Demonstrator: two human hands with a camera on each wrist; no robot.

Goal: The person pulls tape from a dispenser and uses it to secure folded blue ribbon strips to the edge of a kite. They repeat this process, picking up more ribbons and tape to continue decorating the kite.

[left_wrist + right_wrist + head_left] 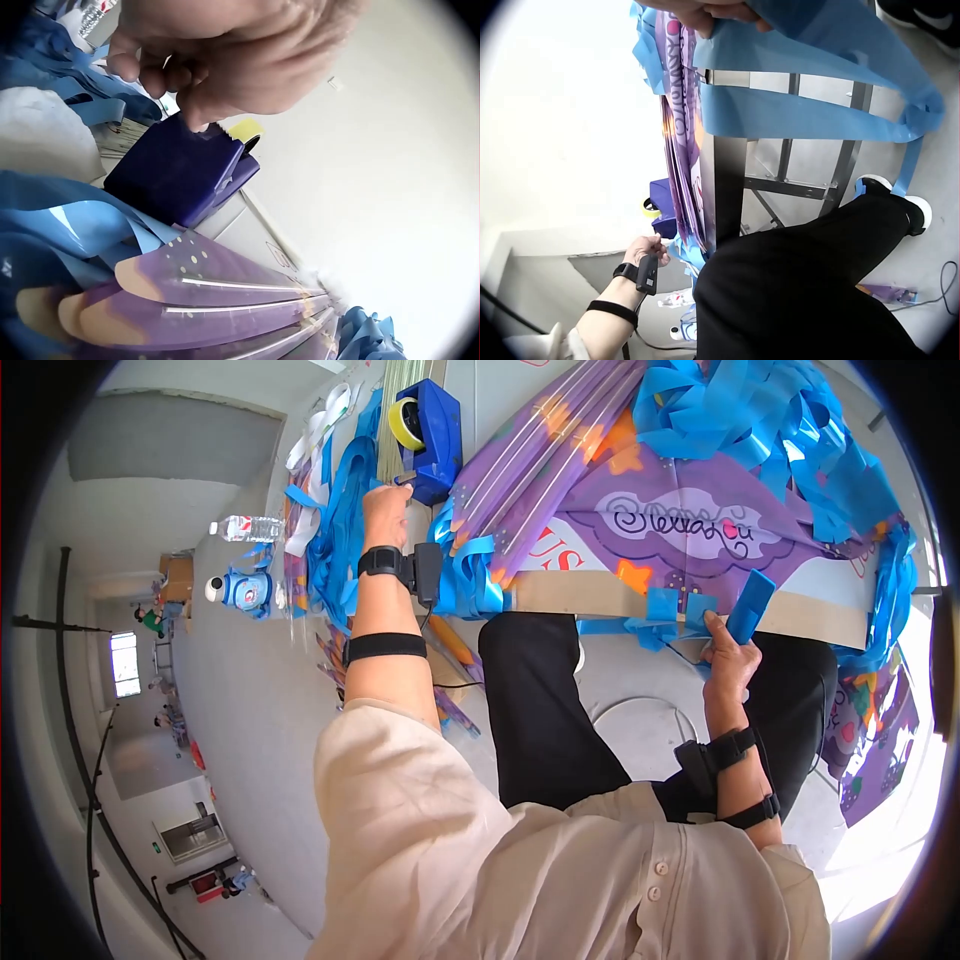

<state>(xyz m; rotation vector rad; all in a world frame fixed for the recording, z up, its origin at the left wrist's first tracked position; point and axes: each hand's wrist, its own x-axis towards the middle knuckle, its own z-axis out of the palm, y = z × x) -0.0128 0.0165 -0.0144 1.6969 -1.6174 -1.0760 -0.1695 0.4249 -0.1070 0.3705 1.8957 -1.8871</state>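
My left hand [386,515] is at the front end of a blue tape dispenser [436,440] that carries a yellow-cored roll of tape [405,424]. In the left wrist view the thumb lies against the toothed cutter, pinching the tape's end, with the other fingers curled beside it. My right hand [732,658] pinches a shiny blue ribbon [752,605] by the table's near edge. From that hand the ribbon hangs in long loops [802,112] in the right wrist view. A purple printed sheet [690,510] with white rods lies folded on the table between the hands.
Blue ribbon is heaped on the sheet's far right [740,410] and hangs left of the dispenser [350,490]. A clear bottle [245,528] and a blue-and-white bottle [245,592] stand at far left. The metal table frame [727,180] is beside my knees.
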